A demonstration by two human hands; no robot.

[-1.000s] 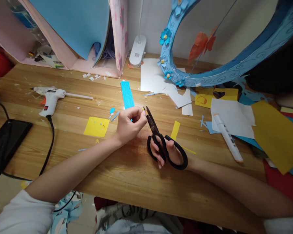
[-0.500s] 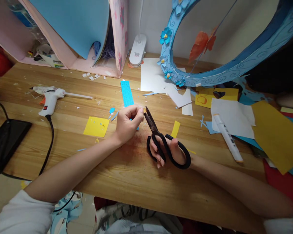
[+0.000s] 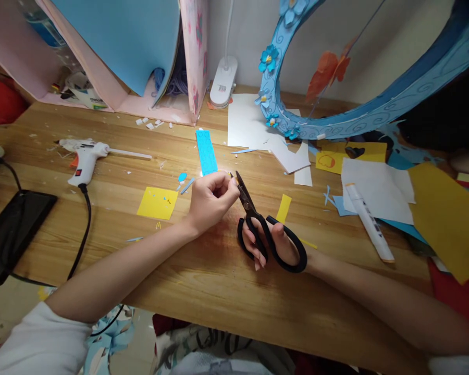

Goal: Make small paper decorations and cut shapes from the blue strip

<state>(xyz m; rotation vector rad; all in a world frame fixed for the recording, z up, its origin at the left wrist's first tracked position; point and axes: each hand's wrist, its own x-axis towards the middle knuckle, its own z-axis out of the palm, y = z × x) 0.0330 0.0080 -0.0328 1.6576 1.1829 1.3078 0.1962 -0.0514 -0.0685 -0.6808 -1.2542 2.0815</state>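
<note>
My left hand [image 3: 213, 200] is closed in a pinch at the middle of the desk. Between its thumb and forefinger is a tiny yellow paper piece [image 3: 236, 178], mostly hidden by the fingertips. My right hand [image 3: 283, 242] grips black-handled scissors [image 3: 254, 211], with fingers and thumb through the loops. The dark blades point up and left, slightly parted, their tips right beside the left fingertips. Behind the left hand lies a blue paper strip [image 3: 206, 151] with drawn round shapes. A yellow paper strip [image 3: 284, 208] rests just beyond the scissors' handle.
A white glue gun [image 3: 86, 160] and a black tablet-like slab [image 3: 19, 234] lie at left. To the right are a white marker [image 3: 369, 221] and coloured paper sheets [image 3: 445, 213]. A blue decorated ring [image 3: 336, 127] and a pink shelf box [image 3: 195, 62] stand behind.
The scissors' blades are closer together than before. Both hands stay at nearly the same place, and the whole view has shifted slightly.
</note>
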